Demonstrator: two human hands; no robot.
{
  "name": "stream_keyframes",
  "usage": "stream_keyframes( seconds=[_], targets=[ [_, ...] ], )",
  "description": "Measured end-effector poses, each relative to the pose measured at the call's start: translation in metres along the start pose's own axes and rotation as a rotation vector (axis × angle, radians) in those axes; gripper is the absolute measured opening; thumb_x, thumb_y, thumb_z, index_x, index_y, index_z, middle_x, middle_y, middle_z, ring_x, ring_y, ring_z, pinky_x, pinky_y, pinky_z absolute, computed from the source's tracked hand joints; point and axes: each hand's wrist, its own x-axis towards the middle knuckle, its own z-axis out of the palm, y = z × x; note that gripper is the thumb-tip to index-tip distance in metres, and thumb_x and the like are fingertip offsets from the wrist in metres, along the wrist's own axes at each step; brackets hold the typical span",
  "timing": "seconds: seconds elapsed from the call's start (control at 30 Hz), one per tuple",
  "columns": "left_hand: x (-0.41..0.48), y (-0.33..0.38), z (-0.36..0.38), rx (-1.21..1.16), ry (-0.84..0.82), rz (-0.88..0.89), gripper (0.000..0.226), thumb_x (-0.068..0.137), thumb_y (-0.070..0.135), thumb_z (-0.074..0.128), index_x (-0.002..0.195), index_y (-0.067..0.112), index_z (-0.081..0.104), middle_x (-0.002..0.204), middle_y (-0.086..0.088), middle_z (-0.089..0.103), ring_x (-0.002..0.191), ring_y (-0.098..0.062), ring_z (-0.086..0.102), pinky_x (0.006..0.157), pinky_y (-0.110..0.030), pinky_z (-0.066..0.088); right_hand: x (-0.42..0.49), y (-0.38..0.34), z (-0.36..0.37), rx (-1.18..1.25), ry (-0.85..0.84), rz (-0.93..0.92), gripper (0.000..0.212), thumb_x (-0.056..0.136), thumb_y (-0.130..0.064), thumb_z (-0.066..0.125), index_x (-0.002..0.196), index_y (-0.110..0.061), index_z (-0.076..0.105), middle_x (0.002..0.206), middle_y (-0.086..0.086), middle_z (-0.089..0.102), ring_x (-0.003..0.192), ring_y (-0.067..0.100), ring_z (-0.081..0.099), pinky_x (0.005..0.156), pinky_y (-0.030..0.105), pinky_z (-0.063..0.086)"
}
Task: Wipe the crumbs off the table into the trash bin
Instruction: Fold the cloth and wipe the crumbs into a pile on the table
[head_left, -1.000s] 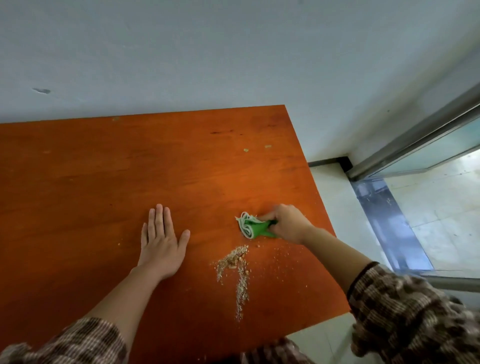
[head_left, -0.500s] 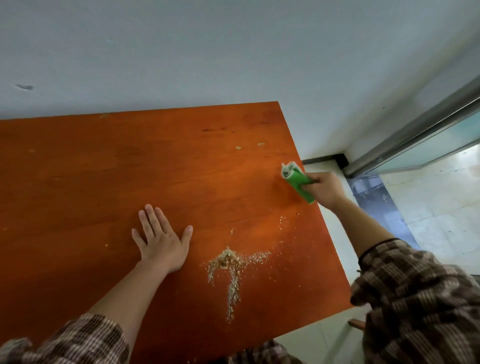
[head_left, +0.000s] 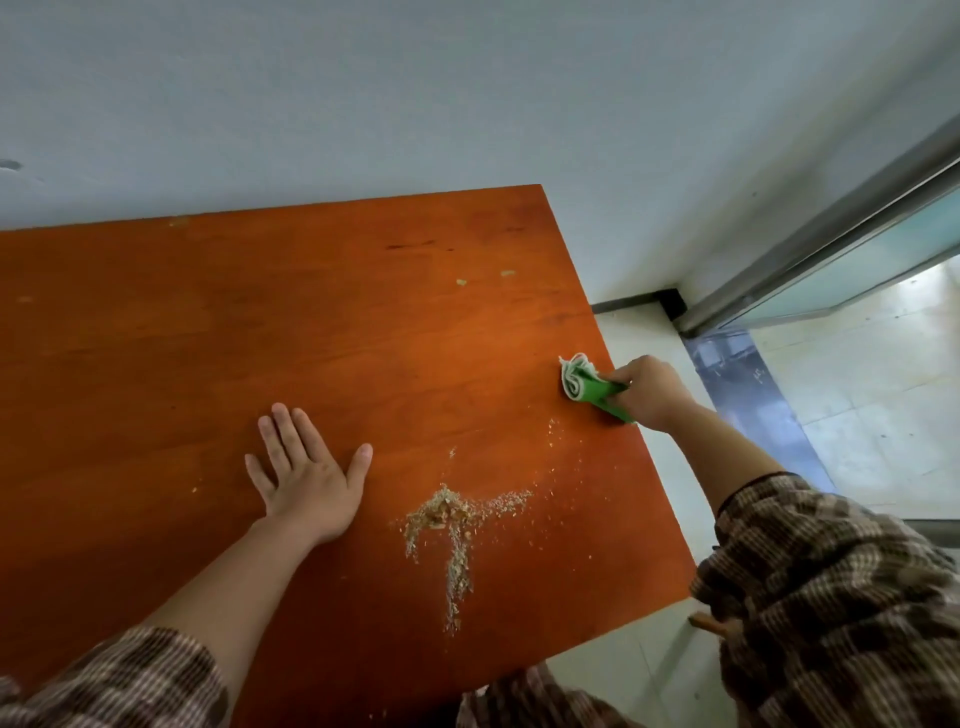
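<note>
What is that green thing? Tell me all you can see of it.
A green cloth, soft fabric edged in white, rolled into a wad with its layered end facing left. The right hand grips its other end, holding it at the right edge of the orange wooden table, apart from the crumb pile.

Green cloth (head_left: 589, 387), orange table (head_left: 260, 322), plaid sleeve (head_left: 831, 597)

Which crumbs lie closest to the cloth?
The sparse scatter right below the green cloth; the big pile and the back flecks lie farther.
</note>
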Motion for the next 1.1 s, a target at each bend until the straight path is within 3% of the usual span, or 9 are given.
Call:
stream_keyframes(
  seconds=[0.23,0.4,0.47,0.57,0.63,0.7,0.8,0.93,1.1],
  targets=[
    [-0.003,-0.004,-0.006,0.005,-0.045,0.033,0.097,0.089,0.069,0.02,0.141,0.006,-0.032,0.145,-0.012,-0.045,0.136,-0.028,-0.039,0.112,-0.051,-0.017,-0.069,-0.022,0.034,0.063,-0.076,-0.082,0.035,0.082,-0.011,0.06,0.113,-0.023,0.069,0.086,0.013,0.07,0.08,0.026,0.062,0.068,0.034,0.048],
    [-0.01,-0.021,-0.009,0.084,-0.058,0.115,0.092,0.09,0.068,0.018,0.142,0.012,-0.032,0.146,-0.011,-0.044,0.136,-0.027,-0.038,0.113,-0.048,-0.015,-0.093,-0.026,0.049,0.085,-0.277,-0.167,0.033,0.082,-0.008,0.063,0.112,-0.019,0.07,0.078,-0.013,0.063,0.071,0.003,0.055,0.058,0.013,0.039],
    [-0.014,-0.032,-0.008,0.139,-0.067,0.169,0.086,0.091,0.066,0.014,0.142,0.014,-0.033,0.146,-0.01,-0.044,0.136,-0.026,-0.038,0.114,-0.046,-0.015,-0.097,-0.02,0.043,0.205,-0.215,-0.116,0.032,0.081,-0.004,0.063,0.109,-0.016,0.071,0.077,-0.01,0.066,0.072,0.006,0.056,0.06,0.013,0.042],
    [-0.02,-0.044,-0.004,0.187,-0.075,0.215,0.081,0.092,0.063,0.011,0.141,0.016,-0.033,0.145,-0.009,-0.045,0.136,-0.025,-0.039,0.114,-0.045,-0.016,-0.093,0.001,0.03,0.425,0.159,0.068,0.03,0.078,-0.009,0.07,0.108,-0.016,0.072,0.088,0.011,0.073,0.077,0.02,0.065,0.073,0.032,0.055],
    [-0.023,-0.047,-0.001,0.188,-0.075,0.221,0.08,0.092,0.062,0.01,0.141,0.016,-0.034,0.145,-0.009,-0.045,0.135,-0.025,-0.04,0.113,-0.045,-0.017,-0.091,0.018,0.028,0.403,0.303,0.185,0.021,0.078,-0.024,0.073,0.097,-0.015,0.076,0.075,0.012,0.07,0.071,0.025,0.064,0.068,0.036,0.055],
    [-0.025,-0.048,0.001,0.194,-0.074,0.225,0.079,0.093,0.061,0.01,0.141,0.016,-0.033,0.145,-0.009,-0.045,0.135,-0.025,-0.039,0.113,-0.045,-0.017,-0.09,0.032,0.032,0.321,0.272,0.287,0.023,0.081,-0.035,0.07,0.083,-0.013,0.075,0.067,0.011,0.063,0.068,0.027,0.059,0.063,0.033,0.047],
    [-0.027,-0.052,0.001,0.217,-0.072,0.245,0.078,0.094,0.06,0.011,0.141,0.017,-0.034,0.144,-0.008,-0.046,0.135,-0.024,-0.039,0.114,-0.043,-0.016,-0.094,0.044,0.048,0.267,0.202,0.345,0.023,0.086,-0.03,0.064,0.097,-0.014,0.075,0.075,0.009,0.063,0.073,0.026,0.059,0.066,0.033,0.046],
    [-0.03,-0.056,-0.002,0.206,-0.104,0.28,0.076,0.095,0.058,0.013,0.141,0.019,-0.033,0.144,-0.006,-0.047,0.134,-0.021,-0.041,0.114,-0.042,-0.016,-0.111,0.033,0.062,0.198,0.116,0.283,0.025,0.087,-0.026,0.063,0.11,-0.019,0.071,0.086,0.006,0.067,0.077,0.021,0.058,0.072,0.034,0.048],
    [-0.033,-0.061,-0.007,0.203,-0.129,0.311,0.073,0.097,0.054,0.012,0.144,0.019,-0.031,0.146,-0.005,-0.045,0.135,-0.02,-0.039,0.115,-0.042,-0.015,-0.147,0.004,0.088,0.182,0.058,0.195,0.029,0.088,-0.034,0.06,0.115,-0.03,0.068,0.072,-0.002,0.062,0.069,0.015,0.054,0.063,0.029,0.045]
  ],
)
